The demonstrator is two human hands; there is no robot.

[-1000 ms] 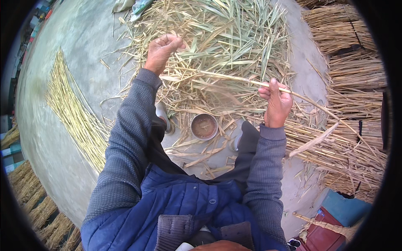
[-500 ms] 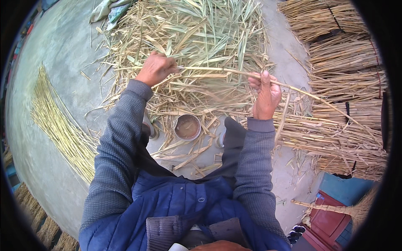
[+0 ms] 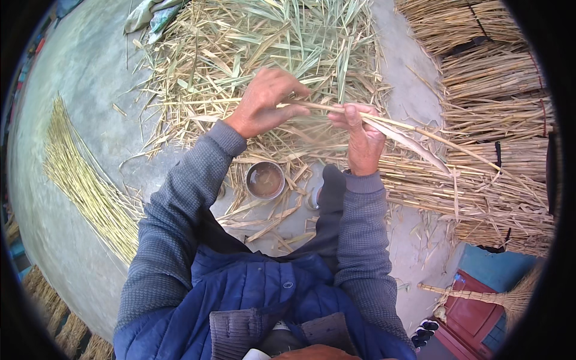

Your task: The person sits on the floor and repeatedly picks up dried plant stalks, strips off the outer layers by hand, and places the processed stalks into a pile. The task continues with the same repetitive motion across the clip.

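Note:
A long, thin reed stalk (image 3: 327, 108) stretches between my hands and runs off to the right over a heap of stalks. My right hand (image 3: 365, 138) pinches it with the thumb on top. A pale dry leaf sheath (image 3: 414, 144) hangs away from the stalk just right of that hand. At the stalk's left end, my left hand (image 3: 267, 102) is closed around it between thumb and fingers, slightly blurred. Whether it also holds something small is hidden. Below the hands, between my feet, a round metal bowl (image 3: 248, 180) holds brownish liquid.
Loose dry and green leaves (image 3: 270, 45) cover the floor ahead. Thin yellow-green stalks (image 3: 90, 186) lie at left. Unpeeled stalks (image 3: 444, 186) lie at right, beside tied bundles (image 3: 492, 78). A straw broom (image 3: 462, 294) lies at lower right, a cloth (image 3: 150, 17) at upper left.
My left hand has moved right along the stalk, closer to my right hand. The right hand has shifted slightly left. The leaf sheath now stands out from the stalk.

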